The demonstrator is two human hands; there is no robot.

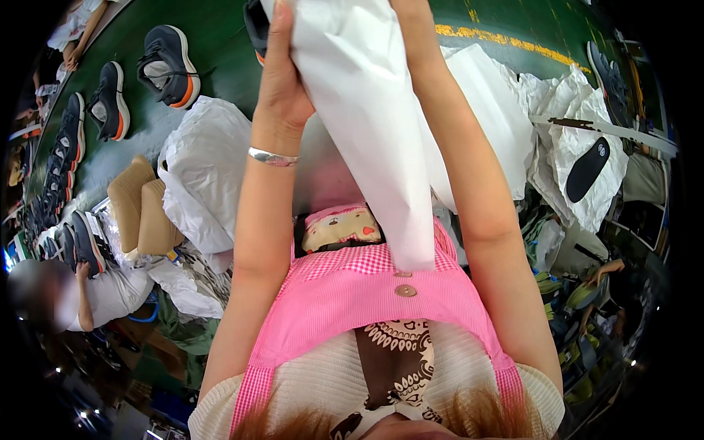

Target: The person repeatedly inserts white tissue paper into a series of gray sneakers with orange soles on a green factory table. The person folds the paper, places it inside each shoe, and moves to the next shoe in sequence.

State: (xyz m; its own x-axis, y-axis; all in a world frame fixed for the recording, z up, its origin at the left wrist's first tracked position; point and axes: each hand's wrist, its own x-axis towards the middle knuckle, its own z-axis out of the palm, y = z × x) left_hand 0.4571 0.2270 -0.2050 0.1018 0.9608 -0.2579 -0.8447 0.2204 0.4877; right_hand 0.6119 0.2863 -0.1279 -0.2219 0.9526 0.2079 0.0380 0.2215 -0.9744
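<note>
A long folded sheet of white paper (363,110) hangs between my arms and reaches down to my pink apron. My left hand (286,84) is closed on its left edge, thumb up along the paper. At the top edge, my right hand (412,9) is beside the paper's right side; its fingers are out of the picture or hidden, so its grip does not show. Just left of my left hand, part of a dark shoe (257,29) shows at the top of the green work surface.
Dark grey shoes with orange-and-white soles (170,67) stand along the green surface (220,51) at left. Crumpled white paper (205,161) and tan shoe-shaped forms (139,205) lie nearer. A black insole (588,170) rests on paper at right. Other people work at both sides.
</note>
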